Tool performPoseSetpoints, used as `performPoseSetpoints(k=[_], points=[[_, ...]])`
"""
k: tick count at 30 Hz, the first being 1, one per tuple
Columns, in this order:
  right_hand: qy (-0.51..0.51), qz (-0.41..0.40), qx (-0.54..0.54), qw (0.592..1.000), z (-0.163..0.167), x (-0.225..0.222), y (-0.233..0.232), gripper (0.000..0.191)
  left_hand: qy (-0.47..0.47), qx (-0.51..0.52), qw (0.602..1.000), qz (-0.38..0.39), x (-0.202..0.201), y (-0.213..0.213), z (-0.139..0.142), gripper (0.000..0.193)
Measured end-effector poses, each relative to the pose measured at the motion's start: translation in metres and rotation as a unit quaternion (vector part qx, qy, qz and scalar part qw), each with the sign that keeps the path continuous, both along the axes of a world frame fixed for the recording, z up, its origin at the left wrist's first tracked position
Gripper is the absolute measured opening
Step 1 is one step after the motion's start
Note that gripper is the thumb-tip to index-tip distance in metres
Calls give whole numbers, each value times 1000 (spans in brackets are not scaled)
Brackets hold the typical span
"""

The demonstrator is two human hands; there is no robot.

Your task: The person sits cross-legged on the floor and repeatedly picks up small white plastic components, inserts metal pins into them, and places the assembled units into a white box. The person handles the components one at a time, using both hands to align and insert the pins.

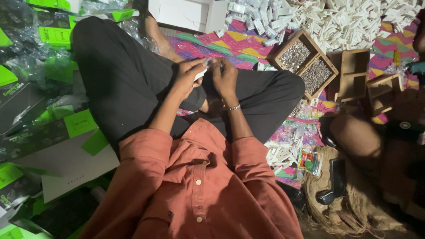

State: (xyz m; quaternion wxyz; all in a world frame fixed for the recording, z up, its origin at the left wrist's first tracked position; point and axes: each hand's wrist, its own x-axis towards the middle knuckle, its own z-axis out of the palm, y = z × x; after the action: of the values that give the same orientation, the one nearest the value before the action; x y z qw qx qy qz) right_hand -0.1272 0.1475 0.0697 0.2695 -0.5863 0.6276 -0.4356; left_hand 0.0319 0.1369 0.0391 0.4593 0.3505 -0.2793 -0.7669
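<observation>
Pinching small white part [202, 73], both hands [208, 77] closed; part mostly hidden, possibly plastic.

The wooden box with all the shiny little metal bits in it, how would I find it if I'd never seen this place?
Find the big heap of white plastic parts at the top right on the colourful mat. Just below its left edge sits the wooden box, turned like a diamond. Its two compartments brim with small silvery screws, while the wooden boxes to its right look empty.

rust-orange shirt [195, 186], black trousers [128, 79], zigzag multicoloured mat [230, 46], green-black packets [48, 31]
</observation>
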Motion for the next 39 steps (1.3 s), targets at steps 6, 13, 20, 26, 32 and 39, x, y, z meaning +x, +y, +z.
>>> performPoseSetpoints(k=[6, 13, 20, 26, 32, 39], points=[[-85, 64, 8, 994, 10, -7, 0, 22, -49, -20, 999, 10, 0, 4, 3, 36], [-36, 24, -55, 998, 20, 2, 1, 13, -24, -24, 999, 8, 0, 1, 2, 36], [-29, 129, -63, 989, 26, -4, 5, 16, -47, -18, 998, 42, -4, 2, -11, 25], [1, 128, -34, 991, 24, -4, 5, 21, -46, 2, 997, 67, -6, -1, -13, 30], [-105, 146, 5, 984, 18, -11, 3, 11, -43, -28, 998, 47, -4, 3, 1, 37], [-203, 129, 52, 969, 15, -12, 2, 14, 18, -37, 999, -7, 2, 4, 14, 48]])
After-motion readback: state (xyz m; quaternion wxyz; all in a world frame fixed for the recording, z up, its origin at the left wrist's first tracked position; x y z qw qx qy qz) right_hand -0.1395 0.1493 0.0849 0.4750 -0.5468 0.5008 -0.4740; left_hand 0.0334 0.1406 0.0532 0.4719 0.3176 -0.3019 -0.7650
